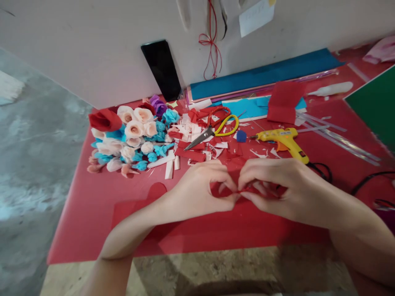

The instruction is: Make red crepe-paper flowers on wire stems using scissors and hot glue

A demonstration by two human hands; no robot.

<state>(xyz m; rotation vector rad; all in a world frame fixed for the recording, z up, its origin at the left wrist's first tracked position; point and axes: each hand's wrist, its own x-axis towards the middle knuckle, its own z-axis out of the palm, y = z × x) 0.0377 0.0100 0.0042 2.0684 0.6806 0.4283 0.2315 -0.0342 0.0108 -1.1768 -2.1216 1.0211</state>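
Note:
Over the front of the red table (83,230), my left hand (197,191) and my right hand (280,189) meet fingertip to fingertip. Both are closed in a pinch on a small piece of red crepe paper (243,190), mostly hidden by the fingers. Flat red crepe paper (129,211) lies partly under my left forearm. Just beyond the hands are red and white paper scraps (194,156). Scissors (200,138) with one red and one yellow handle rest on those scraps. A yellow glue gun (277,135) lies past my right hand, its nozzle pointing left.
Paper flowers (134,129) in white, blue, red and purple are heaped at the back left. A black phone (162,70) leans on the wall. Behind lie blue paper (259,74), folded red paper (284,102), glue sticks (345,144) and a white bottle (333,89). A green board (376,107) stands right.

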